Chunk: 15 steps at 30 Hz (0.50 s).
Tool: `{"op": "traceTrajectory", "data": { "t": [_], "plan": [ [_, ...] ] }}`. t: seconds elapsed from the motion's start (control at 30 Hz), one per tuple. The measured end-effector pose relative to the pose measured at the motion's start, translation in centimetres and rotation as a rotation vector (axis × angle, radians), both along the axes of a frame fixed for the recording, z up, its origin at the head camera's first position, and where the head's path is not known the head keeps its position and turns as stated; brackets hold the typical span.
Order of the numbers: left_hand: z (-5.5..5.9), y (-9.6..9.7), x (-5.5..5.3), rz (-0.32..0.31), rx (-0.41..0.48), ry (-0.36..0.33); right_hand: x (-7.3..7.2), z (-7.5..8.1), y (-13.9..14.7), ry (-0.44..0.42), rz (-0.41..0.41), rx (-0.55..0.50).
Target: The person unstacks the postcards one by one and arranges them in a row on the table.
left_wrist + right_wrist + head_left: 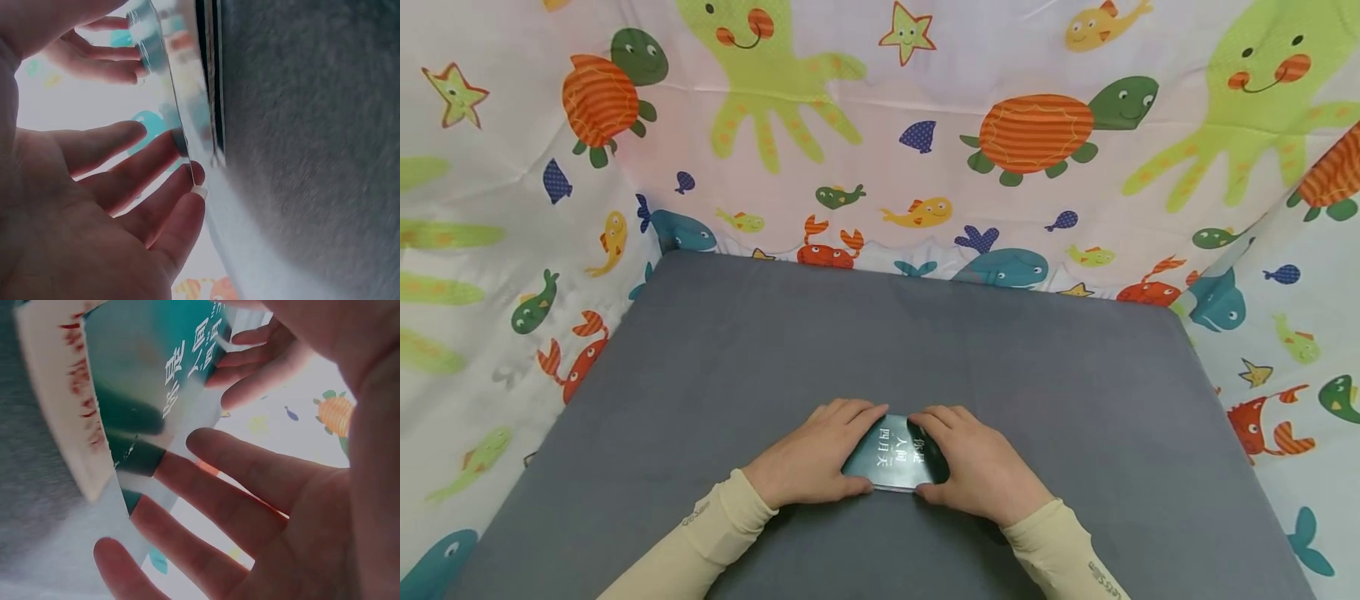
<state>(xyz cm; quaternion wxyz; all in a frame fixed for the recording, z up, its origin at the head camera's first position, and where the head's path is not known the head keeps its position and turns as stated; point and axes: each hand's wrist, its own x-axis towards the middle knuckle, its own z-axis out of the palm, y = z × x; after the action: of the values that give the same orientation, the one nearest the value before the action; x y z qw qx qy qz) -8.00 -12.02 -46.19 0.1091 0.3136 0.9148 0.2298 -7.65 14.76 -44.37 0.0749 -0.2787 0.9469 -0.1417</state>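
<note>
A flat, glossy teal box or book (pixel 891 468) lies at the near middle of the grey tabletop; its exact kind is unclear. White Chinese characters run across its top. My left hand (pixel 820 454) holds its left side, thumb at the near corner and fingers toward the far one. On the right side my right hand (pixel 981 462) grips it the same way. The right wrist view shows a cream side (pixel 59 400) with red print below the teal cover (pixel 131 394). In the left wrist view, fingertips touch the shiny, reflecting edge (pixel 187 94), with dark layers beneath.
The grey cloth-covered table (pixel 887 350) stretches beyond and to both sides of the hands. A white curtain (pixel 865 192) printed with sea animals hangs along the table's back, left and right edges. Pale sleeves (pixel 730 512) cover both forearms.
</note>
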Motion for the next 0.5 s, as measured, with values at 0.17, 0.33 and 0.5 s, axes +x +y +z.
{"op": "traceTrajectory", "data": {
  "t": [0.17,0.33,0.5],
  "plan": [
    [0.5,-1.8,-1.2,0.006,0.009,0.006,-1.3,0.8,-2.0,0.045,0.027,0.038],
    [0.6,-5.5,-3.7,0.057,-0.006,0.0,-4.3,1.3,-6.0,0.063,0.062,0.076],
    [0.7,-11.1,-6.6,0.136,-0.029,0.009,-8.1,0.6,-11.9,0.083,0.103,0.094]
  ]
}}
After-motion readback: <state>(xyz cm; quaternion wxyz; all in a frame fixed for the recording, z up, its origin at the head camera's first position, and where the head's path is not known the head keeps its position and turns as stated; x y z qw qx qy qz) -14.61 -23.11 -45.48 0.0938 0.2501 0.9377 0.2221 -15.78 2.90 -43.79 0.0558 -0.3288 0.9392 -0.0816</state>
